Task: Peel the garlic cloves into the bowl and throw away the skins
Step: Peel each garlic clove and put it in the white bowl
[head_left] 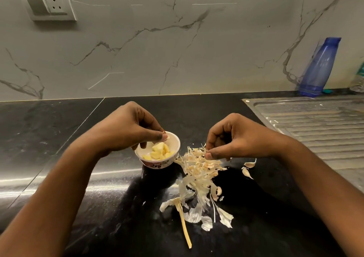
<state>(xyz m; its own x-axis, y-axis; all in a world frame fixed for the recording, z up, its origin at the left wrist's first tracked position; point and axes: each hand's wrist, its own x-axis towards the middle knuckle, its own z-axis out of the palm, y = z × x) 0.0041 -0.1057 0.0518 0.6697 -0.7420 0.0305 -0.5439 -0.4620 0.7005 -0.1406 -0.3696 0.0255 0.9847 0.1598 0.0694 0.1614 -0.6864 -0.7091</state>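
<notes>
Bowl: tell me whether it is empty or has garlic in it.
Partly full. The bowl stands upright with peeled yellow cloves piled on its bottom, below the rim.

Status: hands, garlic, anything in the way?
Left hand pinches a clove over the bowl, peeled cloves inside. Right hand pinches skins heaped beside the bowl. Unpeeled cloves lie nearby. Nothing in the way.
</notes>
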